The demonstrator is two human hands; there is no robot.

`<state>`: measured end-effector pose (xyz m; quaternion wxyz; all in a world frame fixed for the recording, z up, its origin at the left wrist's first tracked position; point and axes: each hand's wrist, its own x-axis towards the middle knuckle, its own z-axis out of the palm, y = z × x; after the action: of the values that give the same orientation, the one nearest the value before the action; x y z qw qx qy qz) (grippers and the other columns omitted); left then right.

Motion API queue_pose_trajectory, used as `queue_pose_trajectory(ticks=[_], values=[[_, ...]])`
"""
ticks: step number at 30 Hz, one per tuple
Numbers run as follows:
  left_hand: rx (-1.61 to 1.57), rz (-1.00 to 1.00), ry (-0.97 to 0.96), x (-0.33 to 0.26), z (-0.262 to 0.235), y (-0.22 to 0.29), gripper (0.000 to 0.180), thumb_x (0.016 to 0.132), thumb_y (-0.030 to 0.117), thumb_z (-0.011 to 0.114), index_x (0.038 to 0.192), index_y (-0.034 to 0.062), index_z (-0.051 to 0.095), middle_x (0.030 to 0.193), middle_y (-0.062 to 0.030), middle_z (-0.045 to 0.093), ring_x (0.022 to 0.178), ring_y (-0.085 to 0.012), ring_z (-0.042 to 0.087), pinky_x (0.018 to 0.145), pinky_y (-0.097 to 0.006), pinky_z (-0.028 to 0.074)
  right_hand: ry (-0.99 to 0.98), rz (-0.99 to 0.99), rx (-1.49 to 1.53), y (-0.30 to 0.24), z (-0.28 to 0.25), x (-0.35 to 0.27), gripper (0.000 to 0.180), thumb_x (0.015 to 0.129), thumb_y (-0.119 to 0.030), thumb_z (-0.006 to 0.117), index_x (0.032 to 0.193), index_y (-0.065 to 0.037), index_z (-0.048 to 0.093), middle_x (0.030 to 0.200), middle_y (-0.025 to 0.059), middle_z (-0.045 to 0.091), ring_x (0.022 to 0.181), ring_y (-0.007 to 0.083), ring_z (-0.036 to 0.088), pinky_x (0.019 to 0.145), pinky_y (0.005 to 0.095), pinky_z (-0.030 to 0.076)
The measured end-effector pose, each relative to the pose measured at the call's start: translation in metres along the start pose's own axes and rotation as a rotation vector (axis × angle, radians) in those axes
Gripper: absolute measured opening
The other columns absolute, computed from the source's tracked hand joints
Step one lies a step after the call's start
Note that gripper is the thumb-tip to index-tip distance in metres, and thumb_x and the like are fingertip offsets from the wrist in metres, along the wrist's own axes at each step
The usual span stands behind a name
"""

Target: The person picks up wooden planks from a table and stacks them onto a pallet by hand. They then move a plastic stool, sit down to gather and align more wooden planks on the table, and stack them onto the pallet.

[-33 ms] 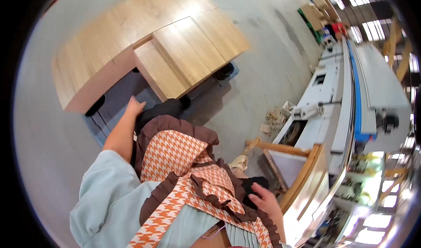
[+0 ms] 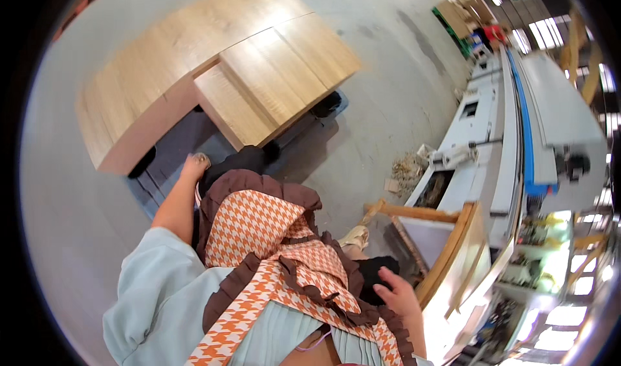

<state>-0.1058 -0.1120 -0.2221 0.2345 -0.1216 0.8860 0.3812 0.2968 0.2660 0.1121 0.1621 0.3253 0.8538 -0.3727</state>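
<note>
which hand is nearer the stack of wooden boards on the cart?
Left. The left hand hangs just below the stack of wooden boards, beside the low cart. The right hand is far off, by the wooden frame.

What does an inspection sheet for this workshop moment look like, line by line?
Surface: grey concrete floor, dusty.
Job's things: stacked pale wooden panels on a low dark cart.
Clutter: wood scraps on the floor beside the long white machine.
Grippers: left hand down beside the cart, grip unclear; right hand open, holding nothing, near a wooden frame.
Cables: nothing seen.
Surroundings: orange houndstooth apron, more panel stacks far off.
</note>
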Motion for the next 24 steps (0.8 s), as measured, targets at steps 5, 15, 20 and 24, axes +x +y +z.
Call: queue_pose_trajectory(ticks=[5, 15, 20, 24], values=[[0.224, -0.037, -0.111, -0.088, -0.026, -0.077, 0.064, 0.07, 0.041, 0.061, 0.109, -0.0079, 0.047, 0.108, -0.0244, 0.054, 0.098, -0.0328, 0.054, 0.079, -0.038, 0.044, 0.059, -0.064, -0.328, 0.017, -0.023, -0.077, 0.054, 0.074, -0.028, 0.063, 0.12, -0.003, 0.046, 0.114, 0.0168, 0.053, 0.106, 0.0329, 0.049, 0.091, 0.0396, 0.039], [-0.055, 0.164, -0.082, -0.087, -0.06, 0.051, 0.049, 0.08, 0.028, 0.053, 0.116, -0.0029, 0.044, 0.111, -0.0165, 0.052, 0.093, -0.0264, 0.053, 0.072, -0.035, 0.044, 0.564, -0.232, -0.617, 0.097, -0.073, -0.137, 0.052, 0.079, -0.033, 0.057, 0.124, -0.01, 0.045, 0.132, 0.0116, 0.037, 0.127, 0.0289, 0.026, 0.104, 0.0425, 0.022], [-0.234, 0.347, -0.084, -0.11, -0.023, 0.17, 0.045, 0.081, 0.026, 0.052, 0.119, 0.0034, 0.043, 0.113, -0.013, 0.05, 0.096, -0.0242, 0.05, 0.07, -0.036, 0.043, 1.018, 0.372, -0.469, 0.194, -0.126, -0.163, 0.067, 0.078, -0.042, 0.056, 0.13, -0.005, 0.036, 0.134, 0.0165, 0.034, 0.128, 0.0302, 0.025, 0.105, 0.0398, 0.021], [-0.3, 0.365, -0.28, -0.13, 0.049, 0.199, 0.05, 0.081, 0.024, 0.052, 0.127, 0.0113, 0.036, 0.118, -0.0107, 0.047, 0.099, -0.0235, 0.048, 0.073, -0.046, 0.042, 1.242, 0.694, -0.232, 0.286, -0.155, -0.172, 0.077, 0.076, -0.05, 0.056, 0.131, -0.002, 0.03, 0.134, 0.0177, 0.034, 0.127, 0.031, 0.027, 0.103, 0.0382, 0.025]])
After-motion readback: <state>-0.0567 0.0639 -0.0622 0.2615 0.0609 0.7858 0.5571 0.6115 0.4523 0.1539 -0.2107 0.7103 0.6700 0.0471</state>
